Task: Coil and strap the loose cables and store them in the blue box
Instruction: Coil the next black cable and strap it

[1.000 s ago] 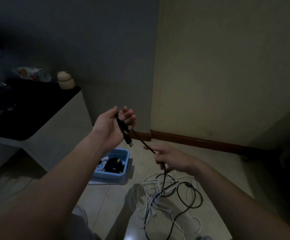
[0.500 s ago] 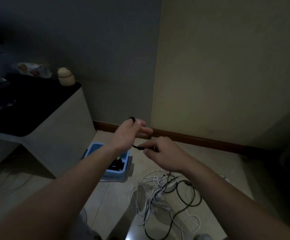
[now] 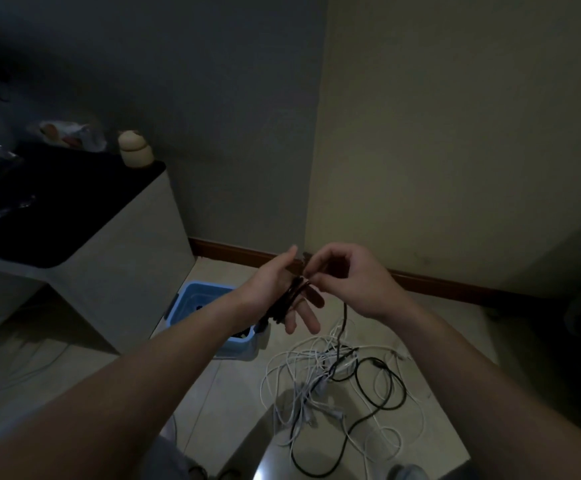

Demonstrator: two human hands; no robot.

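We see black cable (image 3: 286,296) looped round left hand (image 3: 271,285), fingers straight. Right hand (image 3: 351,282) pinches same cable just beside. Tangle (image 3: 330,372) on floor, near right. Blue box (image 3: 194,300) left.

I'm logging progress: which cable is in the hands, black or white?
The black cable: it wraps the left hand and the right hand pinches it; the white cables lie on the floor.

Black cable (image 3: 283,301) coiled on left hand (image 3: 264,285) (tail dangling), loose cables (image 3: 328,370) tangled, blue box (image 3: 195,289) nearby
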